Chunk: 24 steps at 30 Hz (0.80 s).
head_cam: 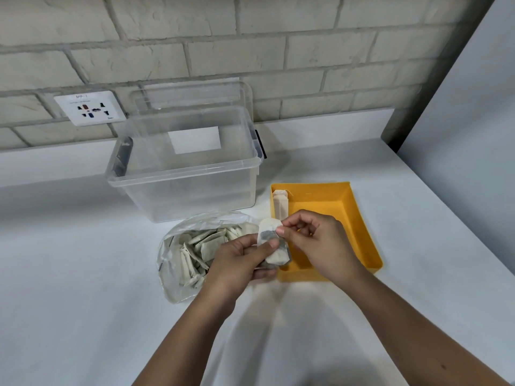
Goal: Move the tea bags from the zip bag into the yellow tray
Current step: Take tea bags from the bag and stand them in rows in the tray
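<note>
Far left, a wall socket [89,108] sits on the brick wall above the white surface [83,274]. Right of it, a clear plastic bin [181,174] stands open on the surface with its lid leaning against the wall behind it.

In front of the bin, the zip bag [172,282] lies flat with its mouth facing right. A loose pile of tea bags [206,243] is inside it.

The left hand [237,266] is at the bag's mouth. Its grip is closed around the held tea bags [277,256], with the thumb pressing on top of them. These are held above the surface between the zip bag and the near left corner of the yellow tray [359,224].

The right hand [320,240] is over the tray. Its grip is narrow: thumb and forefinger pinch the right edge of the top tea bag [267,229].

One tea bag in the tray [279,204] lies against the tray's left wall at the far corner.
</note>
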Each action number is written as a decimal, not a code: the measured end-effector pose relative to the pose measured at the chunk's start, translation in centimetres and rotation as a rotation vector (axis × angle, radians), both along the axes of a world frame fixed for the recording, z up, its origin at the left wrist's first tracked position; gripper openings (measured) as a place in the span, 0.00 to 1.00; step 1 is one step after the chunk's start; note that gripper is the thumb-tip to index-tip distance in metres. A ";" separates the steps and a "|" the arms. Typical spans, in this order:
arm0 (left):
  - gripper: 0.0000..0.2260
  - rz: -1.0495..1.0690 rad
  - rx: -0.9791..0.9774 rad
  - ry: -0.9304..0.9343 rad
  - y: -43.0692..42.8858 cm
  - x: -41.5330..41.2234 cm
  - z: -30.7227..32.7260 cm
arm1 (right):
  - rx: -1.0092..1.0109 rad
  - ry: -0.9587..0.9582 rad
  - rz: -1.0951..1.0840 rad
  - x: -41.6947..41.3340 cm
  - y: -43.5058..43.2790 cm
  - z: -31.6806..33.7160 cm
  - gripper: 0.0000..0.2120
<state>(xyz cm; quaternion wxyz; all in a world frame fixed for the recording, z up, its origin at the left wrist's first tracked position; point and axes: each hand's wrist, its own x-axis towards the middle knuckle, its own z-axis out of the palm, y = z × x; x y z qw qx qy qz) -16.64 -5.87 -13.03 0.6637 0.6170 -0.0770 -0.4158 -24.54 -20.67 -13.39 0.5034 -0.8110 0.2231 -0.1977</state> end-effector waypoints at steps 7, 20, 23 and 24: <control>0.11 0.034 -0.028 0.105 0.2 0.6 0.2 | -0.104 -0.167 0.090 -0.8 0.7 1.5 0.09; 0.11 0.016 -0.037 0.062 0.4 0.1 0.2 | -0.210 -0.021 0.150 -1.1 0.7 1.1 0.16; 0.10 0.012 -0.038 0.049 0.4 0.1 0.2 | -0.207 -0.028 0.137 -1.0 0.4 1.1 0.15; 0.10 0.018 -0.040 0.057 0.4 0.1 0.2 | -0.198 -0.036 0.128 -0.9 0.4 1.0 0.14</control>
